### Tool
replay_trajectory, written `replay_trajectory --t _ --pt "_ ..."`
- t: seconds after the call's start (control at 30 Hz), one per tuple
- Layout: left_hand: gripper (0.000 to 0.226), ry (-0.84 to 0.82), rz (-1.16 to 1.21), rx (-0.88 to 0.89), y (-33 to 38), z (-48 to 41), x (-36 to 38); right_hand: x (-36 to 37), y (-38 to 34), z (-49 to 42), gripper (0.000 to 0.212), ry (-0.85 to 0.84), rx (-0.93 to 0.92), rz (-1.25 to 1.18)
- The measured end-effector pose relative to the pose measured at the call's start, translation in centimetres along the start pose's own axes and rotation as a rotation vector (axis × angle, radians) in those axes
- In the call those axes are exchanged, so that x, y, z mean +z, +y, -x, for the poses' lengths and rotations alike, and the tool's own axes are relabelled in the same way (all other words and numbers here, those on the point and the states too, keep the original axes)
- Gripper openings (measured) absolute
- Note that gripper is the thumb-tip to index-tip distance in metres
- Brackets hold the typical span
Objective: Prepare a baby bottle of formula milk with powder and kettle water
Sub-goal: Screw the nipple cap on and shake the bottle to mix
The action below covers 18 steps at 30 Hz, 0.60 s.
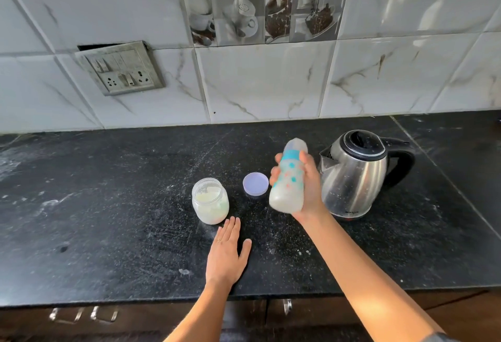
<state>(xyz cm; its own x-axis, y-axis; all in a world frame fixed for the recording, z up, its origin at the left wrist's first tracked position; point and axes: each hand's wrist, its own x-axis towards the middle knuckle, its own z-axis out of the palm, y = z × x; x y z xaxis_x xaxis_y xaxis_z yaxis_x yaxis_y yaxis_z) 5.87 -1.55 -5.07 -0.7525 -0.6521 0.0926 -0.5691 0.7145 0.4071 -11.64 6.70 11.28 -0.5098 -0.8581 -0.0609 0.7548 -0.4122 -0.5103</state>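
Across the lower half of the view runs a black stone counter (108,206), dusted with white specks, its front edge nearest the person and its back edge meeting a wall of white marbled tiles (271,84). A grey socket panel (120,69) is set into that wall on the left.

Toward the right end of the counter, about midway between the back and front edges, stands a steel kettle (355,176) with its black lid down, handle to the right and spout to the left.

Just left of the kettle, the right hand (310,190) is wrapped around a baby bottle (288,179), fingers curled about its body. The bottle is tilted, its clear cap toward the back edge and its base toward the front. It looks blurred, with a teal collar, coloured dots and milky white liquid in its lower part.

The left hand (226,252) lies flat on the counter near the front edge, fingers straight and close together, holding nothing.

Just beyond its fingertips stands an open jar (210,200) of white powder. A pale purple lid (255,183) lies flat on the counter between the jar and the bottle.

A thin ring (219,239) shows on one finger of the left hand.
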Motion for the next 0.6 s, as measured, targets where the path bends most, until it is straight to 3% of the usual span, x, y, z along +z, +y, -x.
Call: replay_trajectory --t 0.1,0.17,0.23,0.3,0.43,0.6 --pt "0.064 -0.002 0.003 -0.001 0.0 -0.1 0.0 0.0 0.8 0.9 0.049 -0.128 0.015 0.101" --pt "0.064 -0.004 0.000 0.004 0.0 -0.1 0.0 1.0 0.0 0.2 0.055 -0.078 -0.038 0.043" --pt "0.064 -0.002 -0.002 0.005 0.0 0.0 0.0 1.4 -1.0 -0.7 0.043 0.038 -0.085 -0.022" --pt "0.064 -0.004 0.000 0.001 0.0 0.0 0.0 1.3 -0.7 -0.5 0.034 0.053 -0.068 -0.006" --pt "0.064 0.001 -0.020 0.003 -0.1 -0.1 0.1 0.9 0.9 1.2 0.038 -0.167 -0.009 0.132" --pt "0.063 0.000 -0.019 0.005 0.0 0.0 0.1 1.6 -0.4 -0.3 0.030 0.035 -0.057 0.007"
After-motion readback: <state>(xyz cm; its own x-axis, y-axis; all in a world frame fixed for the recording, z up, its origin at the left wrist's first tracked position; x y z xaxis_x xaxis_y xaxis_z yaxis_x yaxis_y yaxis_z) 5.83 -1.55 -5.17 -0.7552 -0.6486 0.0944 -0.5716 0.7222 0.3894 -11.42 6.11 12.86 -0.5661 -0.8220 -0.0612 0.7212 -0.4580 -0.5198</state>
